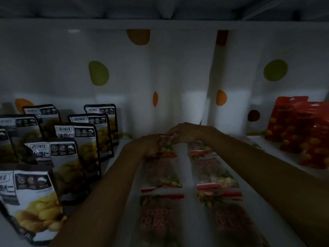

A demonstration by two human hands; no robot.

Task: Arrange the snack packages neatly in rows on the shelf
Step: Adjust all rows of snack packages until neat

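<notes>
Clear snack packages with red strips lie flat in two rows on the white shelf (pixel 187 168). Both hands reach to the far package of the left row (pixel 164 148). My left hand (pixel 150 144) grips its left top corner, and my right hand (pixel 185 133) pinches its top edge with curled fingers. Behind it in the same row lie a second package (pixel 160 173) and a near one (pixel 160 218). The right row holds a middle package (pixel 211 172) and a near one (pixel 229 216); its far package is partly hidden by my right forearm.
Black-and-white pouches with yellow fruit (pixel 76 148) stand upright in rows at the left. Red bags (pixel 302 129) stand at the right back. A white back wall with coloured dots (pixel 98 73) closes the shelf; another shelf hangs overhead. The scene is dim.
</notes>
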